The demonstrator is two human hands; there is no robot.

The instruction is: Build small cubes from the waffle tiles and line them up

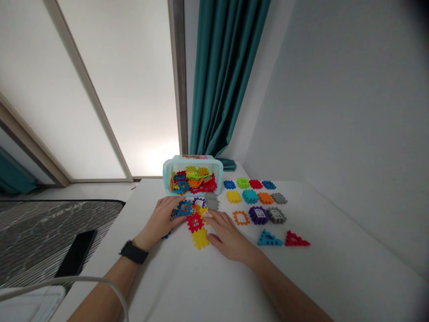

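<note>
Head view, catalogue of items on the white desk (335, 273). Left hand (161, 219), spread flat, is placed with its fingertips against a blue interlocking plastic tile (185, 208). Right hand (228, 237) is spread, its fingers (219, 219) angled toward a red tile (195, 222) and a yellow tile (200, 238). No pinch is shown by either hand. Both tiles are held between the hands, nearer the right, their pair running up and down the frame. A pale turquoise plastic box (192, 176) is placed upper centre, beyond the hands, its open side toward the camera, filled with mixed tiles. Further tiles (258, 208) are set out in rows to the right.
</note>
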